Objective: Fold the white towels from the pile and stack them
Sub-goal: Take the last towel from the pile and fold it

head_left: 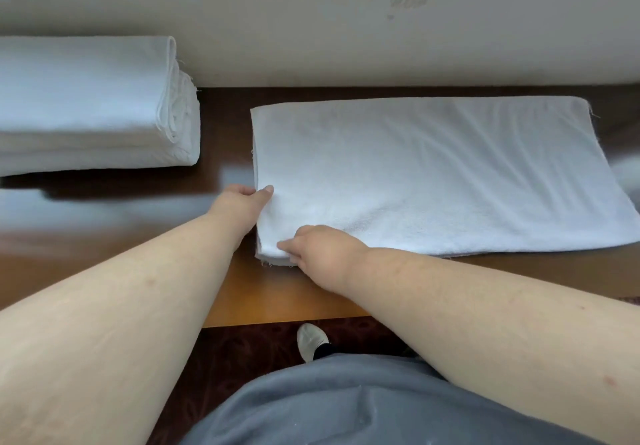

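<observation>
**Mid-fold on the next towel, both hands at the left end**

So this looks like the middle of folding one towel [433, 174]. It's lying flat on the dark wooden counter [277, 292], already doubled over at least once going by the layered edges at the near left corner, and it's a long rectangle running off to the right. Both hands are at its short left end. The left hand [242, 202] pinches the left edge partway up, thumb on top and the other fingers tucked out of sight under the cloth. The right hand [318, 243] grips the near left corner, fingers curled onto the edge layers.

My guess is the next move is lifting that left end and carrying it across to the right end to halve the length. That needs both corners raised together and the edges lined up on landing, otherwise the layers slide and the fold comes out crooked.

The towel itself is plain white terry, soft looking, with light ripples across the middle and a few loose threads at the right corners and the near left corner. It sits near the middle of the counter, just in front of a pale wall.

The finished stack [93, 108] of folded white towels is on the counter's far left, well apart from this one, several layers high. So some are done already and this one isn't stacked yet.
</observation>
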`<action>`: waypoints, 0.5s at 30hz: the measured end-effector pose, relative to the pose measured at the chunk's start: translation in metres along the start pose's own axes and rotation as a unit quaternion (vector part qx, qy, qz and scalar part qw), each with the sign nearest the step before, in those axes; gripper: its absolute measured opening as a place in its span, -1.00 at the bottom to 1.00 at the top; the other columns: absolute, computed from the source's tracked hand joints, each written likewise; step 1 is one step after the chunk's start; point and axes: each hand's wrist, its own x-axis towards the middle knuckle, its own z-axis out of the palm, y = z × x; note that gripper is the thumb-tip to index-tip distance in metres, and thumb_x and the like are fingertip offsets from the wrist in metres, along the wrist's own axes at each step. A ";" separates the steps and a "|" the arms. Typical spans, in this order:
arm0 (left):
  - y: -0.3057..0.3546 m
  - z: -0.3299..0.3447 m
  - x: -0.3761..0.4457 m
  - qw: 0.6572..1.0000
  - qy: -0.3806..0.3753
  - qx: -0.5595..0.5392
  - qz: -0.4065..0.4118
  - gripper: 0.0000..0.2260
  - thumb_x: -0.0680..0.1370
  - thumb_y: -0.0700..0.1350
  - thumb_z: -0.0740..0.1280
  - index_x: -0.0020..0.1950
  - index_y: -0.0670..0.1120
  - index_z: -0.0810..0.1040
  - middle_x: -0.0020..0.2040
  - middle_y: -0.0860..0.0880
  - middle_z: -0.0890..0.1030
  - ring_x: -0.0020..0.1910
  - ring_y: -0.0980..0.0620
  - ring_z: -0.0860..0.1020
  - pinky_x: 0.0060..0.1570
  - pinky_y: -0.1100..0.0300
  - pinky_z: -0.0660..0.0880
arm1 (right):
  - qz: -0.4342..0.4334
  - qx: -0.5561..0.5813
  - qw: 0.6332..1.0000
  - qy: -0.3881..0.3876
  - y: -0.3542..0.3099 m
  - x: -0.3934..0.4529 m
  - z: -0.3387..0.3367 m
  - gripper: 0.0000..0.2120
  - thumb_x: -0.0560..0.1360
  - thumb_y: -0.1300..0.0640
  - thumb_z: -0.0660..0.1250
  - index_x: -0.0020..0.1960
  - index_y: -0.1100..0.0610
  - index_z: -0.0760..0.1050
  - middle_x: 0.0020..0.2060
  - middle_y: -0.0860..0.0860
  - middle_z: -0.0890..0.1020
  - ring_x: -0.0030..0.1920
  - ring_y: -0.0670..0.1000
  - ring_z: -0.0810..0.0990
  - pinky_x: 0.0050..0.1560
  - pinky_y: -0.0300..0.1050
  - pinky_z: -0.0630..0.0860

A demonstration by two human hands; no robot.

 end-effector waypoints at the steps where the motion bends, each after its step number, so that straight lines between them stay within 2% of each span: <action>1: 0.002 0.000 0.001 0.999 -0.011 -0.037 -0.015 -0.53 0.49 0.22 0.38 0.22 -0.08 0.49 0.14 -0.05 0.55 0.09 -0.10 0.55 0.18 0.02 0.50 | -0.010 -0.008 1.000 -0.021 0.001 -0.001 0.003 -0.70 0.67 0.10 0.13 0.36 0.07 0.44 0.21 0.07 0.49 0.20 0.15 0.46 0.19 0.09 0.46; 3: 0.008 -0.001 0.003 0.995 -0.021 -0.089 -0.031 -0.52 0.48 0.19 0.41 0.27 -0.06 0.48 0.16 -0.06 0.56 0.10 -0.11 0.56 0.17 -0.04 0.53 | -0.024 0.000 0.999 -0.049 0.002 -0.003 0.008 -0.64 0.66 0.08 0.17 0.45 0.07 0.34 0.31 0.05 0.45 0.28 0.14 0.38 0.26 0.11 0.41; 6: 0.017 0.001 0.006 0.992 -0.047 -0.113 -0.037 -0.56 0.51 0.14 0.41 0.29 -0.05 0.48 0.16 -0.05 0.59 0.09 -0.09 0.58 0.11 0.01 0.55 | -0.046 0.000 0.995 -0.086 0.004 -0.009 0.006 -0.51 0.65 0.10 0.20 0.55 0.06 0.19 0.45 0.03 0.36 0.39 0.14 0.30 0.37 0.13 0.33; 9: 0.028 0.003 0.010 0.984 -0.065 -0.168 -0.003 -0.60 0.57 -0.12 0.39 0.39 -0.06 0.43 0.19 -0.06 0.61 0.07 -0.08 0.61 0.05 0.01 0.57 | -0.060 0.000 0.992 -0.114 0.008 -0.021 0.008 -0.41 0.66 0.11 0.20 0.62 0.03 0.04 0.59 -0.03 0.11 0.54 0.08 0.08 0.50 0.12 0.17; 12: 0.037 0.002 0.012 0.973 -0.022 -0.228 -0.001 -0.53 0.56 -0.29 0.32 0.42 0.03 0.38 0.17 -0.01 0.55 0.05 -0.06 0.58 -0.04 0.04 0.56 | -0.081 -0.024 0.988 -0.127 0.008 -0.030 0.012 -0.38 0.65 0.11 0.21 0.62 0.05 0.01 0.61 -0.04 0.03 0.58 0.04 -0.04 0.53 0.06 0.07; 13: 0.040 0.003 0.012 0.970 -0.035 -0.239 -0.010 -0.62 0.57 -0.26 0.32 0.35 0.02 0.43 0.15 0.00 0.56 0.02 -0.04 0.59 -0.03 0.05 0.54 | -0.083 -0.024 0.988 -0.125 0.008 -0.032 0.012 -0.38 0.65 0.11 0.22 0.62 0.06 0.01 0.61 -0.02 0.04 0.58 0.05 -0.03 0.53 0.04 0.06; 15: 0.044 0.006 0.009 0.974 -0.079 -0.208 -0.041 -0.81 0.57 -0.07 0.37 0.18 0.00 0.50 0.12 -0.01 0.61 -0.02 0.02 0.60 0.05 0.07 0.49 | -0.079 0.016 0.992 -0.094 0.010 -0.032 0.012 -0.42 0.65 0.12 0.22 0.61 0.07 0.08 0.58 0.02 0.15 0.56 0.08 0.08 0.52 0.03 0.10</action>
